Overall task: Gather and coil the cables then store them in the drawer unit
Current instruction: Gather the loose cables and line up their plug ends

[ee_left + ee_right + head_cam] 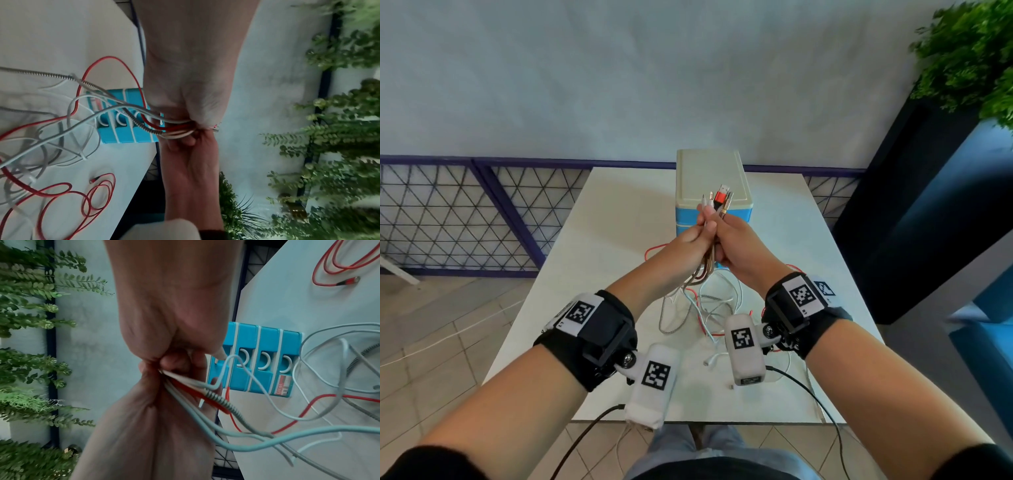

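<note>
Both the left hand (690,241) and right hand (736,245) curl their fingers around the cables (717,202) near the plugs, above the table (599,240) before the drawer unit (709,178); light, limp, tangle-prone, so best gripped near the plugs.

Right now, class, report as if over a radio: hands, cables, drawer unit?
Both hands, left and right, grip the cable bundle, plugs up. Cable tails trail loose on the table. Drawer unit shut behind them.

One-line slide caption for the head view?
Left hand and right hand grip a cable bundle, connectors up, before the blue drawer unit.
</note>
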